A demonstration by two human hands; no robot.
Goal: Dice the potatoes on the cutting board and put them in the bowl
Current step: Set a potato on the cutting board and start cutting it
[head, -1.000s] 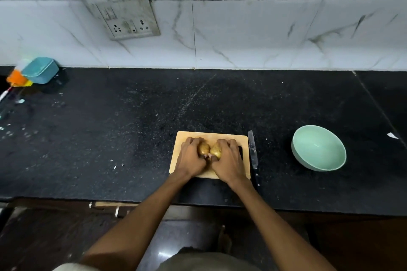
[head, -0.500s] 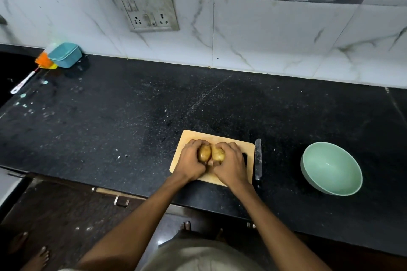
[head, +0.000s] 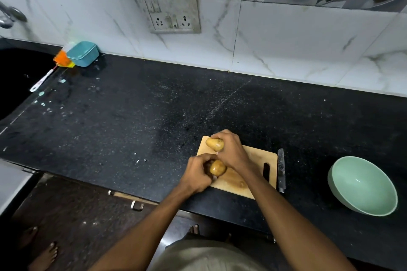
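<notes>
1. Left hand (head: 196,174): fingers curled round the near potato (head: 217,167), at the cutting board's (head: 253,160) near-left edge.
2. Right hand (head: 231,149): fingers wrapped round the far potato (head: 214,143), over the board's far-left corner. Both potatoes whole.
3. Desk (head: 132,116): black speckled stone; white marble-tiled wall behind, with a socket plate (head: 171,11).
4. Knife (head: 281,169) lies just right of the board; green bowl (head: 362,185) farther right. Teal box (head: 83,53) and brush (head: 54,66) at far left.

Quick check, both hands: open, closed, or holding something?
Left hand: holding the nearer potato, fingers curled round it.
Right hand: holding the farther potato over the cutting board.
</notes>
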